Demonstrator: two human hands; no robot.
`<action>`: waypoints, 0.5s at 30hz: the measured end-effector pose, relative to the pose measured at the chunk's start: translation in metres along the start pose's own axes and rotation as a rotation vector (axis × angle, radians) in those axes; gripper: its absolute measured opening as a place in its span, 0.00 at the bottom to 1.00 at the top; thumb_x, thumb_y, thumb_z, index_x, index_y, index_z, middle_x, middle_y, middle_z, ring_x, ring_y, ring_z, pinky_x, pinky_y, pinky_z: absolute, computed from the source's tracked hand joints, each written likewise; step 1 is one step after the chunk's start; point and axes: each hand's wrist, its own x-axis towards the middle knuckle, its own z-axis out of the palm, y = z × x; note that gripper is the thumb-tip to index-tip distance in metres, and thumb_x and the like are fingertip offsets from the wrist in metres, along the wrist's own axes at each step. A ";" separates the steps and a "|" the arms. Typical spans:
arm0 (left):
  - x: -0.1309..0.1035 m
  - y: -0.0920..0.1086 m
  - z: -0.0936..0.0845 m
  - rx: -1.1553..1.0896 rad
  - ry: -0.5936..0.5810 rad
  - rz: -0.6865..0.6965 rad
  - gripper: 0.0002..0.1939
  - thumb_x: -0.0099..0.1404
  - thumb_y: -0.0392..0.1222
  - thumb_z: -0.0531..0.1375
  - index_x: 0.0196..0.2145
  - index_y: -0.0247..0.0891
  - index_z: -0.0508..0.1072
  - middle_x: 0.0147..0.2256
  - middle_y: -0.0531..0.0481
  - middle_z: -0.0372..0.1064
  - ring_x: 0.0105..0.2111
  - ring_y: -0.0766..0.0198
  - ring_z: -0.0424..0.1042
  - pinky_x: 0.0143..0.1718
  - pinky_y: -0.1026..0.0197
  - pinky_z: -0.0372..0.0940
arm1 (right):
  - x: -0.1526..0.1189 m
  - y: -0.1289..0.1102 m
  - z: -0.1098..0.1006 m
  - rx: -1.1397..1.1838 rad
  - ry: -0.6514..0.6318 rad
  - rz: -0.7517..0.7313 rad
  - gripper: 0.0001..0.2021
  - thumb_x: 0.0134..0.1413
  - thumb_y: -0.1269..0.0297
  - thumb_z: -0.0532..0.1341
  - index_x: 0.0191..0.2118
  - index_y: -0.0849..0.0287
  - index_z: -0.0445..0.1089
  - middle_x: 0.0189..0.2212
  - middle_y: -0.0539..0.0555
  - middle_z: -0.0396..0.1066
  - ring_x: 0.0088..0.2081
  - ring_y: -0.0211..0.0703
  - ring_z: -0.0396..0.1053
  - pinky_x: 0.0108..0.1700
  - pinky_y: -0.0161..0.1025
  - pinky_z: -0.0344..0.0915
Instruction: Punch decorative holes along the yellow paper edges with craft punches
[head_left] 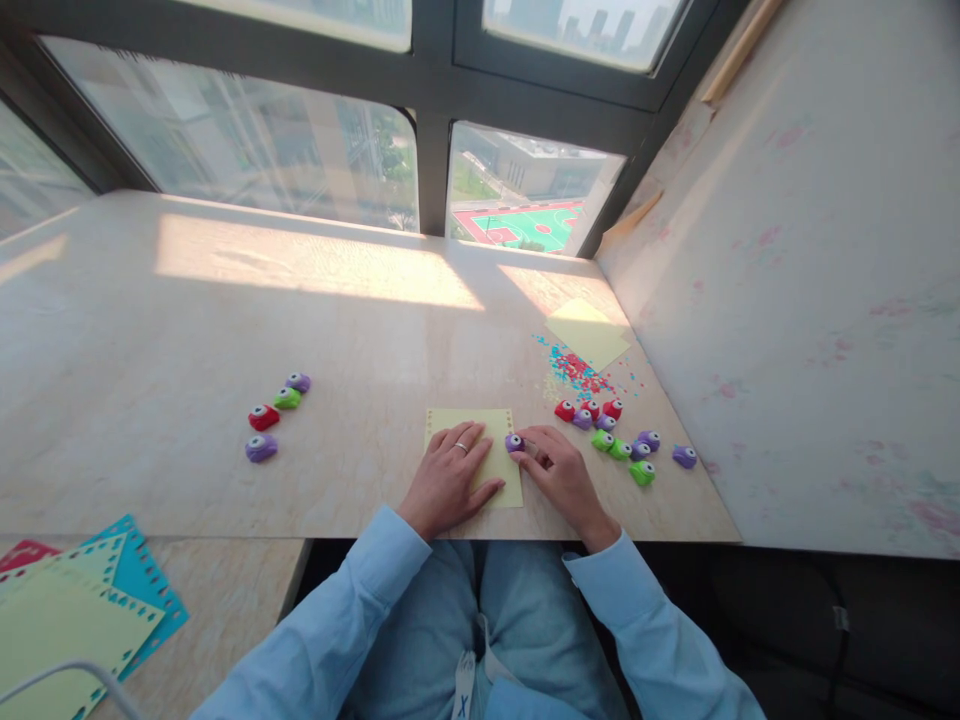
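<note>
Sitting pinched in right hand point(556, 468), purple punch point(513, 442) at edge of yellow paper point(508, 485), left hand point(448, 473) flat atop

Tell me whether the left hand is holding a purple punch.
No, the right hand holds the purple punch, while the left hand rests on the yellow sheet.

The sheet point(501, 467) is matt paper; the purple punch point(514, 442), glossy plastic; the tabletop point(360, 350), smooth.
</note>
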 end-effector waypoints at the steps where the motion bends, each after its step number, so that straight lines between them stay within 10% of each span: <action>1: 0.000 0.000 0.000 0.000 0.000 -0.001 0.26 0.66 0.55 0.57 0.54 0.34 0.69 0.58 0.34 0.64 0.60 0.46 0.60 0.58 0.44 0.57 | -0.002 0.000 0.000 0.007 0.002 0.013 0.10 0.59 0.66 0.62 0.46 0.54 0.74 0.44 0.57 0.73 0.41 0.46 0.73 0.42 0.42 0.72; 15: 0.001 0.001 -0.003 -0.050 -0.002 -0.025 0.24 0.66 0.52 0.58 0.54 0.35 0.69 0.59 0.35 0.64 0.60 0.46 0.60 0.58 0.44 0.58 | -0.002 0.001 0.007 0.007 0.120 0.089 0.08 0.60 0.62 0.62 0.44 0.54 0.76 0.41 0.56 0.72 0.38 0.44 0.71 0.37 0.39 0.71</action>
